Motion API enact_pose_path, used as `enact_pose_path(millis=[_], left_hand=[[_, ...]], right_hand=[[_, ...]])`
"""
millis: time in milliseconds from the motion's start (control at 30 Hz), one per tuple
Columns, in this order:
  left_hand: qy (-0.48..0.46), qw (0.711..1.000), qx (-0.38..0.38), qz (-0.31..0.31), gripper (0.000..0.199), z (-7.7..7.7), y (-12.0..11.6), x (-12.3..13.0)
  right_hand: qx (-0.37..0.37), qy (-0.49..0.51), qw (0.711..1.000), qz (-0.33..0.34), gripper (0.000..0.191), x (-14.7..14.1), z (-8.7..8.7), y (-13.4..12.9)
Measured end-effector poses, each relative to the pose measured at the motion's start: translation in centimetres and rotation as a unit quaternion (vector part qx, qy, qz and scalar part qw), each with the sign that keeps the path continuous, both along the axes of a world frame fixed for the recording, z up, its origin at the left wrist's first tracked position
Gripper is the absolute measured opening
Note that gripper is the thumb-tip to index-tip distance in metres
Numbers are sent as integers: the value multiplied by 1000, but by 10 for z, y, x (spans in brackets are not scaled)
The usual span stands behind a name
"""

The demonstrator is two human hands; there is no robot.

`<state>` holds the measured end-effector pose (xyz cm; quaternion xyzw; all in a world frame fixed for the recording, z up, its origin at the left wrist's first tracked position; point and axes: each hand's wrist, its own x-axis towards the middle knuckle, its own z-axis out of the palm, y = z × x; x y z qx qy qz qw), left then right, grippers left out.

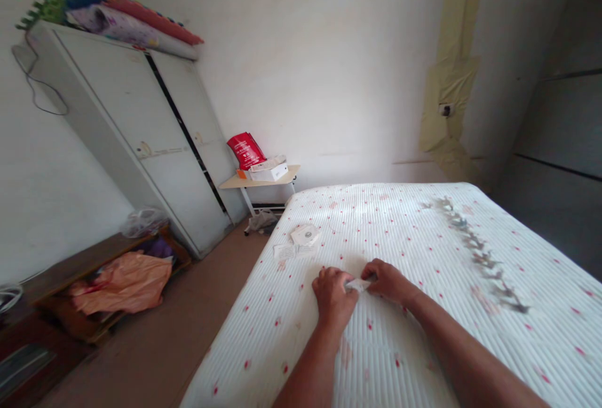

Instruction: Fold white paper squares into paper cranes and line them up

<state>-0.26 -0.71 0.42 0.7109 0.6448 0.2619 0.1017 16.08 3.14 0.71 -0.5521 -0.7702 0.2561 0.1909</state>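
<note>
Head view: 2 bare hands work over a bed [423,364] with a white ribbed cover marked in red. Left hand [333,294] pinches the left end of a small white paper-like piece [359,285]; right hand [386,279] pinches its right end. The piece sits between the 2 hands, close above or on the cover; contact cannot be told. Its exact folds are too small to read.

Just beyond the left hand, on the bed: a pale flat packet [305,234] with a round dark mark, and a printed paper strip [285,251] next to it. Right side of the bed: a slanting row of small grey-brown objects [489,261], blurred, well apart from the hands.

Beyond the bed's far left corner: a small desk [230,183] bearing a red bag [246,150] and a white box [271,173]. Left: a grey cabinet [122,94].
</note>
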Motion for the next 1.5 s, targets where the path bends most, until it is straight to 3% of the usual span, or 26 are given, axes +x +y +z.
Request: enact_pose_path(millis=[333, 567, 767, 933, 1167, 1500], left_hand=[[-16, 1000, 11, -6, 12, -1, 1, 0], [-7, 1000, -2, -2, 13, 1, 1, 2], [-2, 1000, 1, 3, 14, 0, 1, 2], [-12, 1000, 7, -12, 16, 1, 1, 1], [-18, 1000, 4, -20, 26, 1, 0, 1], [-15, 1000, -9, -11, 20, 3, 2, 2]], right_hand=[[0, 1, 1000, 7, 21, 0, 1, 0], [5, 74, 997, 19, 33, 2, -3, -1], [21, 123, 992, 35, 19, 2, -5, -4], [51, 86, 995, 26, 5, -3, 0, -7], [51, 6, 999, 13, 15, -4, -1, -4], [36, 19, 998, 41, 18, -1, -1, 0]])
